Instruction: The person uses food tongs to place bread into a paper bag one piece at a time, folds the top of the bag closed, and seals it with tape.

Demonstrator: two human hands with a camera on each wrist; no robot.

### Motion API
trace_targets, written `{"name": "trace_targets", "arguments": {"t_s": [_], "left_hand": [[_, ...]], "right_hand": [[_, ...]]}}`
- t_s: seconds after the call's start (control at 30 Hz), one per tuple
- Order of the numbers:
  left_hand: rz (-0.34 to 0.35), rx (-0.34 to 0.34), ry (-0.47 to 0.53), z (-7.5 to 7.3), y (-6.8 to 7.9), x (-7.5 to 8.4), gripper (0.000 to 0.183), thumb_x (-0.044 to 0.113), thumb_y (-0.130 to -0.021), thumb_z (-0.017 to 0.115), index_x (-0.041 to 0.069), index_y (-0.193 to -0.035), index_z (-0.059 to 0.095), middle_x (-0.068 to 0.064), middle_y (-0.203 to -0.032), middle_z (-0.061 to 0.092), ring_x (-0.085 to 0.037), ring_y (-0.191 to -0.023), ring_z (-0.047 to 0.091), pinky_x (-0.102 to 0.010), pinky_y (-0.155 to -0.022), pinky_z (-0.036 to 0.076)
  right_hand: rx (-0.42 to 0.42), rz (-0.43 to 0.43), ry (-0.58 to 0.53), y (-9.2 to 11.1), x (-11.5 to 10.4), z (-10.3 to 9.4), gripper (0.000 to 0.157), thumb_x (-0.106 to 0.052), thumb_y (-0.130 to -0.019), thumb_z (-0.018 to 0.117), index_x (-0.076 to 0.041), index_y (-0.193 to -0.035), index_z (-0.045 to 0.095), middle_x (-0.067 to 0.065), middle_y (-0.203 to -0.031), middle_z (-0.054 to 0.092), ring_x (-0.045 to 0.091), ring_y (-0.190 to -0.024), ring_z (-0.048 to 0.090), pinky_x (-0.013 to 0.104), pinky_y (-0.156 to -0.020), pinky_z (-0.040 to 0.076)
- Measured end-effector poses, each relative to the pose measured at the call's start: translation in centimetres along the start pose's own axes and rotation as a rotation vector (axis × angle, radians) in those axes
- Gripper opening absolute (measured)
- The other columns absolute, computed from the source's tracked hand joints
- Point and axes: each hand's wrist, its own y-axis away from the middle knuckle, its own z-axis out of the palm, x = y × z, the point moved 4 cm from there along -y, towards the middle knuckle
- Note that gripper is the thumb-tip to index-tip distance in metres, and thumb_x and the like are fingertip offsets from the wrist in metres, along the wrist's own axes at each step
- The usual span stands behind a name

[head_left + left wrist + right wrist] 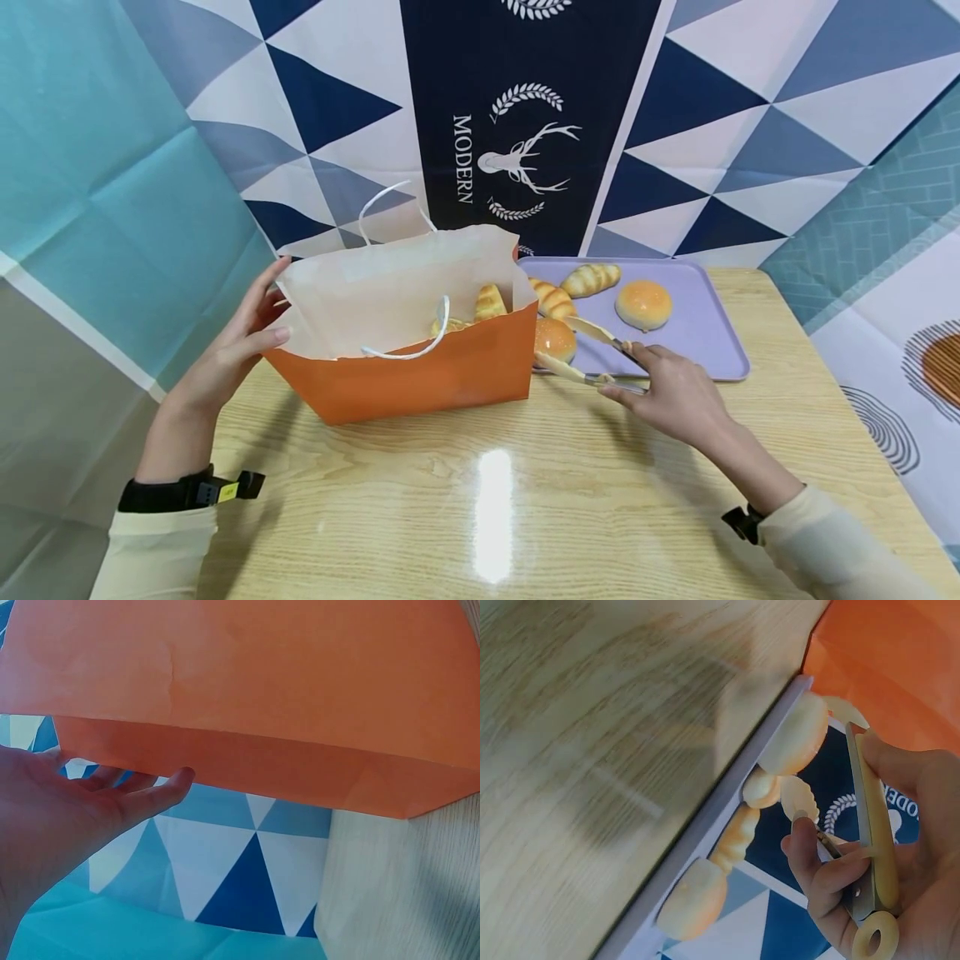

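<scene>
At the left end of an orange paper bag (420,375) with a white lining, my left hand (225,354) grips the edge, thumb toward the near side. Much of its other fingers is hidden behind the end panel in the left wrist view. My right hand (675,396) holds metal tongs (877,817) with cream-coloured tips. The spread tongs reach either side of a sesame bun (555,340) beside the bag's right end. Pieces of bread (490,302) show inside the bag's mouth. A second bun (643,305) lies farther right.
A lilac tray (693,333) bears the buns and two ridged bread rolls (591,280). It stands at the back of the wooden table (390,508), partly behind the bag. White cord handles (408,357) stick out at the bag's mouth. Patterned cloth hangs behind.
</scene>
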Motion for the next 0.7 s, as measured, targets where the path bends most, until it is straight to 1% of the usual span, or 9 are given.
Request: {"name": "trace_targets", "arguments": {"t_s": [0.23, 0.33, 0.47, 0.7], "left_hand": [[-0.004, -0.002, -0.005, 0.13, -0.01, 0.16, 0.073, 0.005, -0.098, 0.038, 0.026, -0.16, 0.006, -0.021, -0.153, 0.019, -0.041, -0.134, 0.022, -0.031, -0.099, 0.039], [-0.006, -0.004, -0.005, 0.16, -0.03, 0.2, 0.073, 0.006, -0.098, 0.038, 0.026, -0.16, 0.006, -0.021, -0.153, 0.019, -0.04, -0.135, 0.022, -0.032, -0.099, 0.038], [-0.007, -0.003, -0.004, 0.16, -0.04, 0.2, 0.073, 0.006, -0.098, 0.038, 0.027, -0.16, 0.006, -0.021, -0.153, 0.019, -0.04, -0.135, 0.021, -0.032, -0.1, 0.037], [-0.006, 0.001, -0.004, 0.11, -0.06, 0.14, 0.073, 0.006, -0.097, 0.038, 0.027, -0.16, 0.006, -0.022, -0.152, 0.02, -0.042, -0.133, 0.022, -0.027, -0.098, 0.04]], "right_hand": [[-0.007, 0.004, 0.003, 0.13, -0.04, 0.19, 0.079, -0.055, -0.077, 0.076, 0.003, -0.129, 0.063, 0.025, -0.113, 0.068, 0.04, -0.09, 0.064, 0.058, -0.065, 0.051], [-0.005, 0.007, 0.003, 0.14, -0.09, 0.33, 0.079, -0.054, -0.076, 0.077, 0.003, -0.129, 0.063, 0.025, -0.113, 0.069, 0.04, -0.09, 0.065, 0.057, -0.065, 0.052], [-0.001, 0.002, 0.013, 0.13, -0.12, 0.61, 0.081, -0.054, -0.075, 0.078, 0.003, -0.13, 0.062, 0.025, -0.112, 0.069, 0.041, -0.088, 0.065, 0.057, -0.063, 0.052], [0.017, 0.0, 0.017, 0.11, -0.2, 0.76, 0.08, -0.054, -0.075, 0.078, 0.0, -0.131, 0.063, 0.021, -0.108, 0.07, 0.035, -0.077, 0.065, 0.052, -0.055, 0.051]]}}
